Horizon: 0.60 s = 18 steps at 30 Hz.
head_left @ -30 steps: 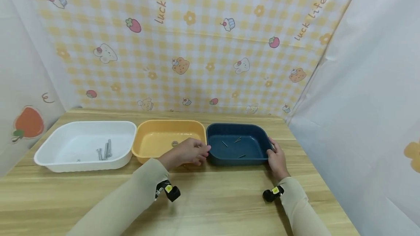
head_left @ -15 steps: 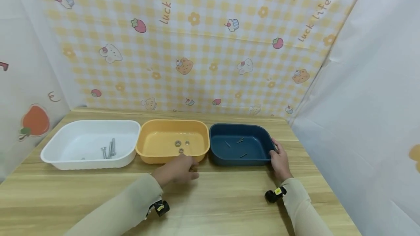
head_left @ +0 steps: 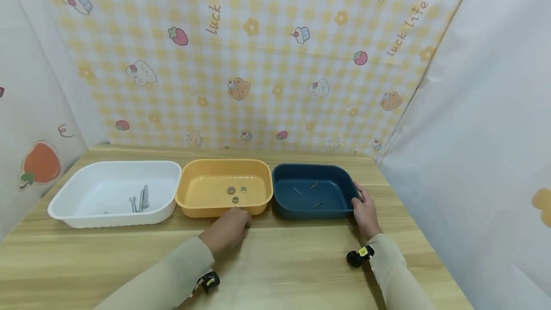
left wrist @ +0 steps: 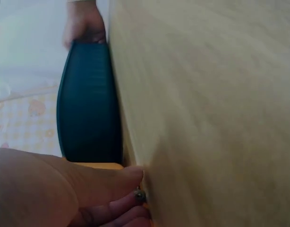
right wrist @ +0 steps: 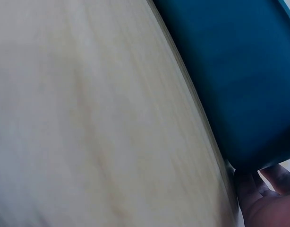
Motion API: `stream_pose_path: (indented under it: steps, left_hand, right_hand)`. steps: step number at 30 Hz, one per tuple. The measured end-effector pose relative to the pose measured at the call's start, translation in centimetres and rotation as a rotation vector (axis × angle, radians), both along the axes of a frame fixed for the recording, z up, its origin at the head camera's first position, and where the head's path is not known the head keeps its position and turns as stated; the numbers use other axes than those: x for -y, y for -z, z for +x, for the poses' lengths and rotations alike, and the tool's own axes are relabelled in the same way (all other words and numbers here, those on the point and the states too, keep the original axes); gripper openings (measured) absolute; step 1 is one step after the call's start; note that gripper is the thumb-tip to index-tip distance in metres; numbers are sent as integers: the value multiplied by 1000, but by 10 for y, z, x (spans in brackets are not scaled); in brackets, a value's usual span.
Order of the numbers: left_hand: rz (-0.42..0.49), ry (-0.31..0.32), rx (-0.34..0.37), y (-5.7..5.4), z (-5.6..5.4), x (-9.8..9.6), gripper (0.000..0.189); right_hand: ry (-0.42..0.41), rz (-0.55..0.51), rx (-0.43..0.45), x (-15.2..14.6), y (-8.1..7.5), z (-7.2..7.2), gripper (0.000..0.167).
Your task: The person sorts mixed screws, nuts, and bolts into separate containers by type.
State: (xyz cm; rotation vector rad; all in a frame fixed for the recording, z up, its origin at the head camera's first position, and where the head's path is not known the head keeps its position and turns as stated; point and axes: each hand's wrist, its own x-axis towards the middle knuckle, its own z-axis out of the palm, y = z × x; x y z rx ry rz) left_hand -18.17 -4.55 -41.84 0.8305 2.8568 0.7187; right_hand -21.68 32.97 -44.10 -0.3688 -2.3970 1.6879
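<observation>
In the head view, my left hand (head_left: 227, 229) is low at the table in front of the yellow tray (head_left: 202, 212), fingers curled downward. The left wrist view has a small metal piece (left wrist: 140, 195) pinched between thumb and fingertips; its exact kind is unclear. Several metal nuts, among them a larger nut (head_left: 231, 190), lie in the yellow tray. My right hand (head_left: 366, 213) grips the right end of the dark blue tray (head_left: 312, 215), thumb at the rim. Thin small screws or pins (head_left: 317, 205) lie inside that tray. The right wrist view shows fingers against its outer corner.
At the left stands a white tray (head_left: 114, 221) holding several long bolts (head_left: 144, 197). All three trays sit side by side on the wooden table (head_left: 297, 271). A patterned cloth (head_left: 275, 61) hangs behind, and a white sheet (head_left: 486, 133) borders the right.
My left hand has moved from the gap between the yellow and blue trays down and left to the table before the yellow tray, its fingers curling. The right hand stays on the blue tray.
</observation>
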Motion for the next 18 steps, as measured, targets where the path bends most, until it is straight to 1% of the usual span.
stream_pose_path:
  steps: [2, 5, 7, 9, 11, 13, 15, 16, 18]
  left_hand:
    - [4, -7, -15, 1, -1, -1, 34]
    - [9, -2, -2, 2, -2, -4, 29]
    - [26, 9, 37, 2, -3, -6, 22]
    - [58, 23, 103, 2, -5, -8, 16]
    - [132, 36, 202, 0, -8, -10, 13]
    - [232, 43, 343, -2, -12, -12, 14]
    - [385, 43, 521, -5, -15, -14, 21]
    - [482, 44, 615, -6, -17, -15, 24]
    - [665, 26, 798, -8, -19, -19, 29]
  right_hand:
    - [0, 6, -4, -1, -1, -1, 60]
    - [-2, 9, -1, -2, -1, -2, 60]
    - [-2, 10, 2, -2, -1, -2, 60]
    - [-3, 11, 5, -2, -1, -2, 60]
    - [-3, 11, 4, -2, -1, -1, 60]
    - [-4, 13, 2, -2, -2, -2, 59]
    - [-8, 13, -4, -2, -2, -2, 59]
    - [-10, 12, -6, -1, -2, -3, 59]
    - [-12, 12, -5, -1, -2, -3, 60]
